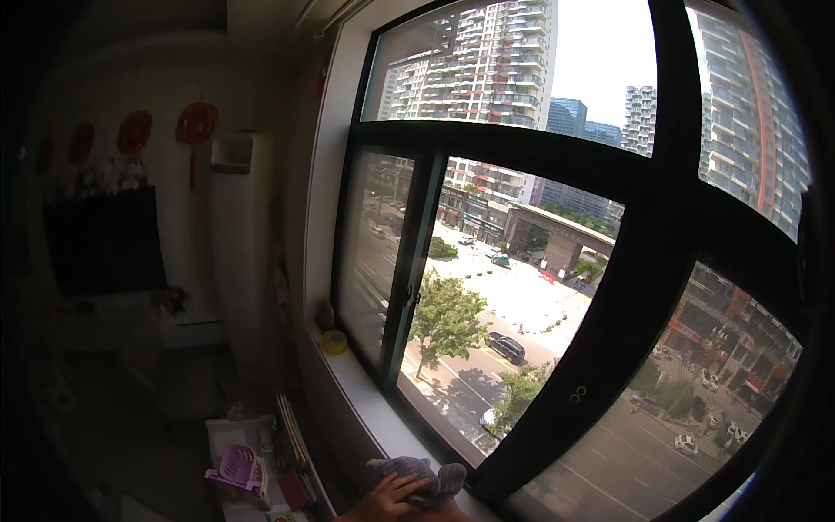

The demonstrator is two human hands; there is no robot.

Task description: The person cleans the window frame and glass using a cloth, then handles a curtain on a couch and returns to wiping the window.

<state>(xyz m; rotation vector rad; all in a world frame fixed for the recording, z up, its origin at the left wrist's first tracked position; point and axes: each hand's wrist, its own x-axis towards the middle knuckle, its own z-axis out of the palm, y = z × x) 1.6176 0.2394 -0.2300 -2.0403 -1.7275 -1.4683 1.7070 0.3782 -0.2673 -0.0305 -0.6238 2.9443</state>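
At the bottom edge, a bunched grey cloth (414,475) lies over the front part of the white window sill. My left hand (390,494) rests on it with the fingers laid across its side. Just to the right, only a small part of my right hand (449,511) shows; the cloth and the picture's edge hide its fingers. Beyond the cloth stands the dark-framed window (417,365). Its middle lower opening looks out on a street far below. Farther along the white sill (375,404) sits a yellow roll of tape (334,342).
Below the sill on the left, a small table (222,434) bears a purple plastic basket (238,464) and books (297,489). A tall white air conditioner (241,261) stands by the far wall, near a dark television (104,241). A window handle (412,297) juts from the sash.
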